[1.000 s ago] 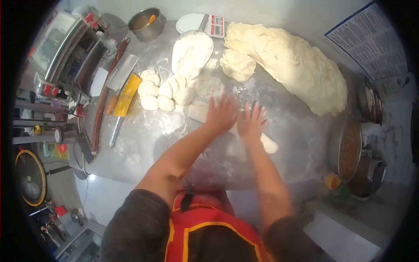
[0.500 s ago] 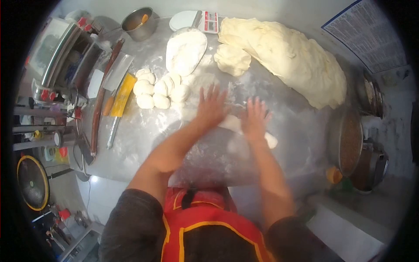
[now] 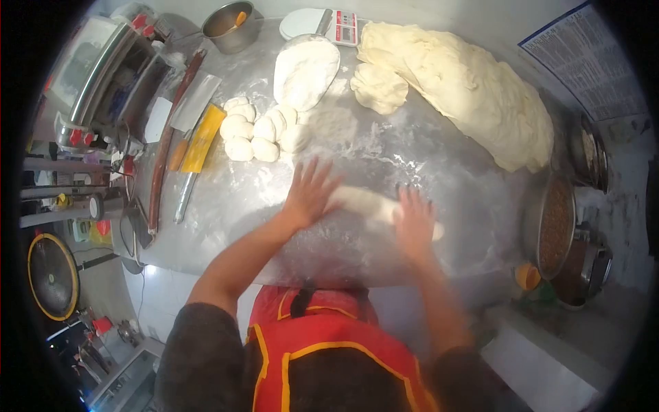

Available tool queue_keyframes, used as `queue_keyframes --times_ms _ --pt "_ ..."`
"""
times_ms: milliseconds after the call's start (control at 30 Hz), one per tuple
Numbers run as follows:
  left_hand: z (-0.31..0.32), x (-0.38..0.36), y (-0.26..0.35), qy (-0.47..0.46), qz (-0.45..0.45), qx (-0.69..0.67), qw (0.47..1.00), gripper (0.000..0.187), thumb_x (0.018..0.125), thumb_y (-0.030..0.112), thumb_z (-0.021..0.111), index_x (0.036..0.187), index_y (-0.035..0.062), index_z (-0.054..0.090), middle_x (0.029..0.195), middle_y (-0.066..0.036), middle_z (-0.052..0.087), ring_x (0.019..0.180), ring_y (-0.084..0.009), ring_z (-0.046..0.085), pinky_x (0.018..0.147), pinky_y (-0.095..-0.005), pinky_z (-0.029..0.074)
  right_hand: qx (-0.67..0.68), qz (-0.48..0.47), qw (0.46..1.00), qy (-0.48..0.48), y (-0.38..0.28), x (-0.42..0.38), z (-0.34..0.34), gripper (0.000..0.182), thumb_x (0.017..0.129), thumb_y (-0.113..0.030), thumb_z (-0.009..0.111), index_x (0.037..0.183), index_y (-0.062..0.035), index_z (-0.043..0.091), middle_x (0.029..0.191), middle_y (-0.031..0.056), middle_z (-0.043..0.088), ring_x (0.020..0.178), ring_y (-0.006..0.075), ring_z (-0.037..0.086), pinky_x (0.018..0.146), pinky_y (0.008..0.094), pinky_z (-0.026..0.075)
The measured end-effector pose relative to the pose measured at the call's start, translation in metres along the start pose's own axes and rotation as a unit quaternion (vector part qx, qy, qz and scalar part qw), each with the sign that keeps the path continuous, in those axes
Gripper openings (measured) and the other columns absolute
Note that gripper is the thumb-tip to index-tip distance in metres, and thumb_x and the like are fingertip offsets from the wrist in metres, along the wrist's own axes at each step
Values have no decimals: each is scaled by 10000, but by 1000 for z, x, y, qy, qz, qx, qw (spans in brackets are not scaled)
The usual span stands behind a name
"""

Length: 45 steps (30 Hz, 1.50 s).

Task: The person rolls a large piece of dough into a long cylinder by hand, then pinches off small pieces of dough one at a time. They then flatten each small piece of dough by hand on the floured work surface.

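Note:
A pale dough log (image 3: 368,204) lies slantwise on the floured metal table, with both palms pressed on it. My left hand (image 3: 312,193) is flat with fingers spread, over the log's left end. My right hand (image 3: 414,218) rests on the log near its right end, fingers stretched out and slightly blurred; a short tip of dough shows beyond it. Past my left hand sits a cluster of several round dough balls (image 3: 264,134). Behind them is a mound of white flour (image 3: 305,72), and a smaller flat dough piece (image 3: 379,88) lies to its right.
A large dough mass (image 3: 460,96) fills the table's back right. A digital scale (image 3: 345,27) and a metal pot (image 3: 230,38) stand at the back. On the left lie a long wooden stick (image 3: 168,151) and a yellow-bladed scraper (image 3: 204,141). A round pan (image 3: 555,226) stands at the right edge.
My hands have moved apart, the left one shifting left and nearer to me. The dough log now shows more between them and lies closer to my body. The camera view has shifted slightly.

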<state>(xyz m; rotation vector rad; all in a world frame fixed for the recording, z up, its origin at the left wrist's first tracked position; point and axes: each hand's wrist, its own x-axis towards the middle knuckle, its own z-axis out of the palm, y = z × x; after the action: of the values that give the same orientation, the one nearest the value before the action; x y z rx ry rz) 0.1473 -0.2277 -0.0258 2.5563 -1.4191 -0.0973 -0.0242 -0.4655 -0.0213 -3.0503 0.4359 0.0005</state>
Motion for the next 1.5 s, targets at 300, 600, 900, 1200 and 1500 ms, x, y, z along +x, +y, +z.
queue_keyframes --times_ms 300,600,900,1200,1500 --pt "-1 25 -21 -1 99 -101 990 498 745 281 742 1175 114 553 1077 -97 562 1067 -288 535 923 -419 430 109 -31 993 -22 30 -5 -15 651 822 -295 671 1403 -134 425 1360 132 481 1251 334 434 1049 527 298" --pt "-83 -61 -59 -161 -22 -95 982 371 787 235 707 1117 100 605 998 -135 590 995 -338 570 878 -436 449 158 -141 973 -90 -39 29 -61 523 755 -161 737 1246 -93 570 1241 122 560 1168 325 492 1003 445 371" --pt "19 -42 -5 197 -109 -192 955 491 897 218 521 1326 -16 473 1372 -213 477 1278 -395 423 1076 -471 316 176 -116 976 58 -172 78 4 512 897 -297 563 1326 -30 482 1353 160 501 1308 355 402 1088 509 279" --pt "13 -108 32 -5 -108 -34 994 625 879 301 499 1423 18 377 1515 -191 306 1426 -360 234 1123 -618 141 82 -133 987 -38 -158 -25 18 650 897 -410 525 1415 -45 382 1474 131 372 1373 321 322 1106 587 206" --pt "5 -44 -18 56 -56 -13 997 563 915 419 500 1422 188 418 1501 -117 355 1414 -333 268 1096 -658 156 27 -89 996 -6 -138 54 10 627 900 -446 530 1429 -134 410 1503 146 330 1374 384 287 1080 677 164"
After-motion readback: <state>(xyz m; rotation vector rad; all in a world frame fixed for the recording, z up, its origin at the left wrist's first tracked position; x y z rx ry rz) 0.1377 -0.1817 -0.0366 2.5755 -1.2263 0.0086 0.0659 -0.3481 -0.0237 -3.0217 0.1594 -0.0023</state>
